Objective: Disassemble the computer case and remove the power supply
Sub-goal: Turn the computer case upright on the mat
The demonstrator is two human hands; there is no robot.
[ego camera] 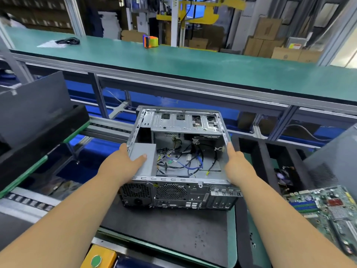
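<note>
An open grey computer case (pixel 183 120) lies on its side on a dark mat, its rear panel facing me. Inside at the left sits the grey power supply (pixel 144 151), with loose cables (pixel 179 161) spread over the case floor beside it. My left hand (pixel 123 161) grips the case's left wall, thumb lying on the power supply and fingers outside the wall. My right hand (pixel 236 163) presses flat against the outside of the right wall, fingers straight.
A green motherboard (pixel 326 207) lies at the right, beside a grey case panel (pixel 336 157). Black panels (pixel 34 117) lean at the left over a roller conveyor (pixel 108 128). A green bench (pixel 173 60) runs behind, holding an orange tape dispenser (pixel 150 41). A yellow button box (pixel 98 258) sits at the near edge.
</note>
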